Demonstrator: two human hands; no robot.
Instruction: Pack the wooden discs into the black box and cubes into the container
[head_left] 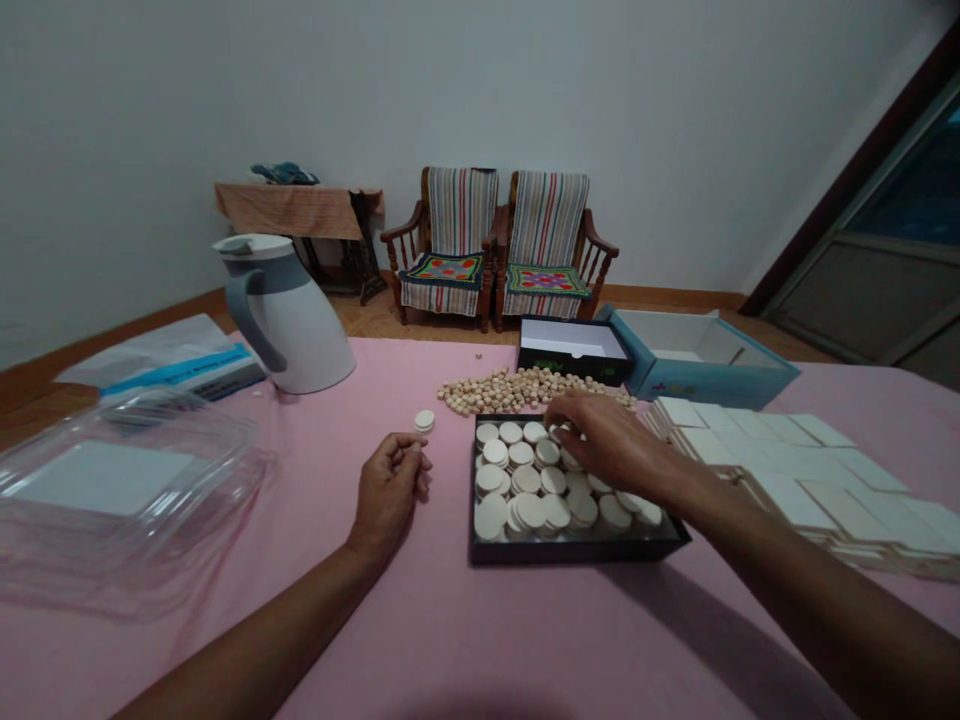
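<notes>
A black tray [570,551] on the pink tablecloth holds several pale wooden discs [525,480]. My right hand [607,440] reaches over the tray's far side, fingers curled onto the discs there. My left hand [390,485] rests on the cloth left of the tray, fingers closed in a pinch; what it grips is too small to name. A small stack of discs [424,421] stands alone just beyond my left hand.
A heap of small wooden beads [510,390] lies behind the tray. Flat pale wooden tiles [787,460] spread at right. A black box [574,350], a blue box [697,360], a white jug [281,315] and a clear plastic container [112,490] stand around.
</notes>
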